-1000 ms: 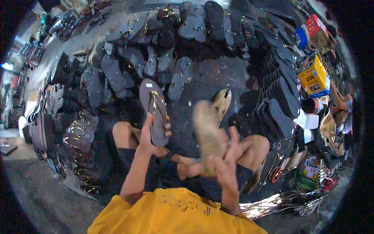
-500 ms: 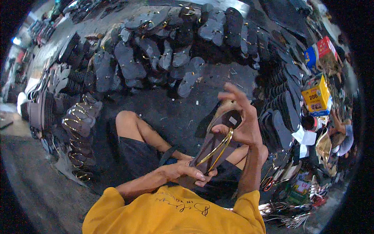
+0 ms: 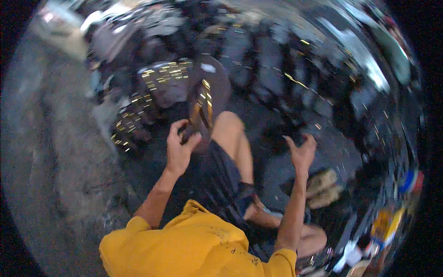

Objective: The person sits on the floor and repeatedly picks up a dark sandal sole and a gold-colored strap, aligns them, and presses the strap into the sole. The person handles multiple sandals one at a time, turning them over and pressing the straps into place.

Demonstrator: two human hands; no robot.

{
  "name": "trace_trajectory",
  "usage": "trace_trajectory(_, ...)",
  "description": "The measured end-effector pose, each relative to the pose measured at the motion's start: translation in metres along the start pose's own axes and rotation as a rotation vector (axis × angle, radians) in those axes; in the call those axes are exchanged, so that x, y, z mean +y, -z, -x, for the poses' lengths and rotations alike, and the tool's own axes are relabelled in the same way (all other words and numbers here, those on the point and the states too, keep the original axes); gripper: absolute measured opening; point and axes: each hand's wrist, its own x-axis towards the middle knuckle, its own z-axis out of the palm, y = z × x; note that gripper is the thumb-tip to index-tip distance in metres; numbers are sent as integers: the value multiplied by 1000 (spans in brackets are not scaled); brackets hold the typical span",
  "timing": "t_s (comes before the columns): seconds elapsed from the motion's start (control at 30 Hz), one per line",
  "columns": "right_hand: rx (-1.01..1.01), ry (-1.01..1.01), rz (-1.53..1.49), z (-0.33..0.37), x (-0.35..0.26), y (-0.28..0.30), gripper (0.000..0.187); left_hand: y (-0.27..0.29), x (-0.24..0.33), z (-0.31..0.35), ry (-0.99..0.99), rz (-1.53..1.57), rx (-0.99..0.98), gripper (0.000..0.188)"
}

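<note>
My left hand grips the near end of a dark brown flip-flop with gold straps and a white label at its far end. It is held out over a stack of similar gold-strapped sandals, left of my raised knee; motion blur hides whether it touches them. My right hand hangs apart on the right, over the dark floor, thumb and fingers spread with nothing between them. Beside my right forearm lies a pale tan, two-part object, too blurred to name.
Gold-strapped sandals are piled on the left, near the grey floor. Rows of dark soles curve across the far side. A yellow box and a white item are at the lower right.
My view has swung left. The flip-flop has gone from in front of my chest to the sandal stack at left, in my left hand. My right hand has let go of it.
</note>
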Motion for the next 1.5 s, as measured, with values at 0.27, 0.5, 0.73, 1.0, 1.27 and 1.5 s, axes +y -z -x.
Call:
trace_trajectory(0.27, 437, 120, 202, -12, 72, -55, 70, 204, -88, -62, 230, 484, 612, 35)
trace_trajectory(0.5, 426, -124, -638, 103, 101, 76, 44, 110, -53, -43, 173, 96, 620, 54)
trace_trajectory(0.73, -41, -128, -1535, 194, 10, 29, 40, -111, 77, 21, -234, 617, -836, 79)
trace_trajectory(1.0, 319, 16, -755, 174, -6, 116, 42, -145, 111, 47, -721, 572, -1202, 24)
trace_trajectory(1.27, 116, 411, -567, 160, -52, 190, 20, -138, 136, 55, -931, 219, -1156, 26)
trace_trajectory(1.5, 114, 552, -363, 139, -50, 170, 19, -138, 131, 55, -1015, 140, -1216, 30)
